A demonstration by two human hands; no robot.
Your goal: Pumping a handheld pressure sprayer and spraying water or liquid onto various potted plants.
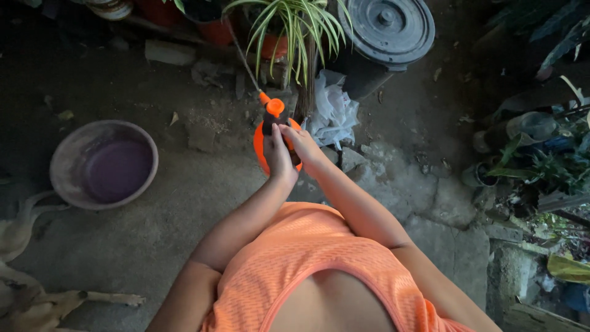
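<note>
Orange spray bottle is gripped by left hand; right hand fingers close on it, nozzle pointing toward the twelve-o'clock spider plant.

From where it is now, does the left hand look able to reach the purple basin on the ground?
Probably not without bending or stepping over. The left hand is wrapped on the orange sprayer, held out in front, while the basin sits on the ground well off to the left. Nothing lies between them.
</note>
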